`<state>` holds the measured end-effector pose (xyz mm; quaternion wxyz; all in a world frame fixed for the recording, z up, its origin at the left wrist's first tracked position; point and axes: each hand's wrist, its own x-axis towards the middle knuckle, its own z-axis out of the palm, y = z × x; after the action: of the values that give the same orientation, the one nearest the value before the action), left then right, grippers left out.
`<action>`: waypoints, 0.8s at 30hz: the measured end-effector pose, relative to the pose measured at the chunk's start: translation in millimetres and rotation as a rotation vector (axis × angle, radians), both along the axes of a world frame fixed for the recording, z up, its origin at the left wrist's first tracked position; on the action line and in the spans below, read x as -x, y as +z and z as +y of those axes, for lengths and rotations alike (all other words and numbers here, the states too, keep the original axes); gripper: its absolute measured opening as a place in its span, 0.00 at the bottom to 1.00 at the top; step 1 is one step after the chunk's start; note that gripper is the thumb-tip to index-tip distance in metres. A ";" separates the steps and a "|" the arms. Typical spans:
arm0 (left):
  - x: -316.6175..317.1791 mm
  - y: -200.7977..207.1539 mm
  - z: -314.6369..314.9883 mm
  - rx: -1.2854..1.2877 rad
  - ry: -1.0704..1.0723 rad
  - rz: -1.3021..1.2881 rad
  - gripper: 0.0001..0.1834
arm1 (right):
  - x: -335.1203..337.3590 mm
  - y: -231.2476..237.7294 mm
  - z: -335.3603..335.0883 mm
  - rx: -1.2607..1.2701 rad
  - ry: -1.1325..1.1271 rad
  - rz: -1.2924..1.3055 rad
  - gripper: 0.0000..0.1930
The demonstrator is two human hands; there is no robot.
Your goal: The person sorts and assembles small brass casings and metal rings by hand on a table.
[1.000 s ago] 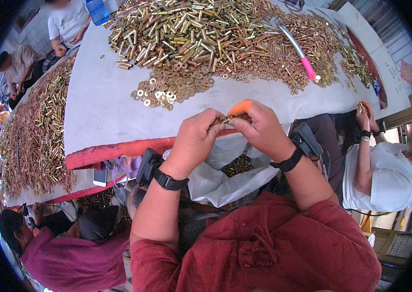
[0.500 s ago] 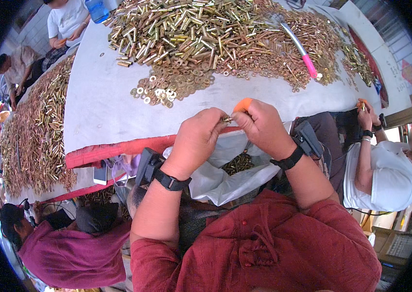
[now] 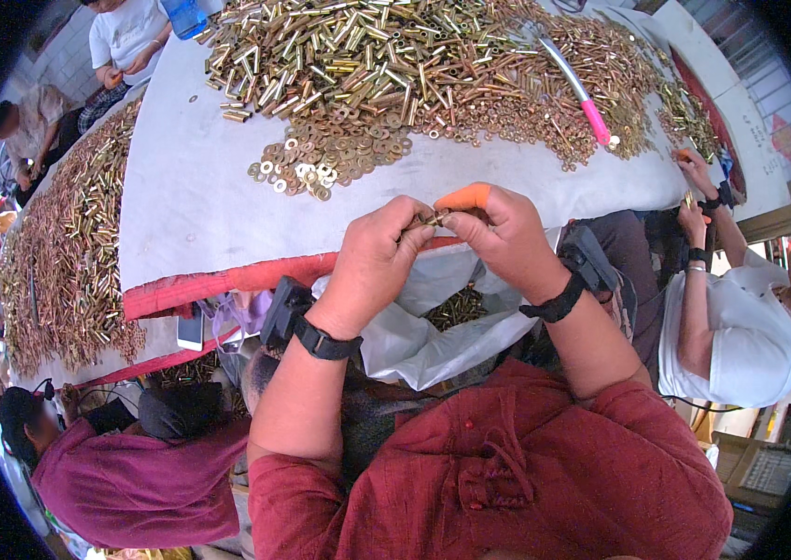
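Above the table's near edge, my left hand (image 3: 380,250) and my right hand (image 3: 511,241) meet at their fingertips. Between them is a small brass-coloured metal piece (image 3: 434,220), mostly hidden by thumbs and fingers. Both hands are closed in a pinch on it. An orange finger cover (image 3: 466,197) is on my right index finger. Past my hands lies a heap of flat washers (image 3: 335,154). Behind that spreads a large pile of metal sleeves (image 3: 349,56), with small nuts (image 3: 545,135) along its near right side. Below my hands hangs a white plastic bag (image 3: 423,347) with metal pieces (image 3: 459,311) in it.
A tool with a pink handle (image 3: 595,123) lies on the pile. The grey tabletop (image 3: 199,205) has a red near edge (image 3: 227,279). A phone (image 3: 191,330) sits below it. Co-workers sit on the right (image 3: 741,327), at lower left (image 3: 143,476) and at far left.
My right index finger has straightened over toward my left fingertips, and the held piece has turned slightly. The co-worker on the right has reached one hand out to the table.
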<state>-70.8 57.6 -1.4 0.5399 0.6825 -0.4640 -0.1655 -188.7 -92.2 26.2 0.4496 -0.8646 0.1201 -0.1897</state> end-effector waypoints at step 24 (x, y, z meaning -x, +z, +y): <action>-1.6 0.9 -0.9 0.028 0.077 -0.060 0.05 | -8.9 -3.6 5.6 0.054 -0.019 -0.054 0.08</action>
<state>-69.2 56.7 -0.5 0.5412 0.6968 -0.4559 -0.1174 -179.8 -86.6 22.6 0.4275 -0.8697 0.1109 -0.2202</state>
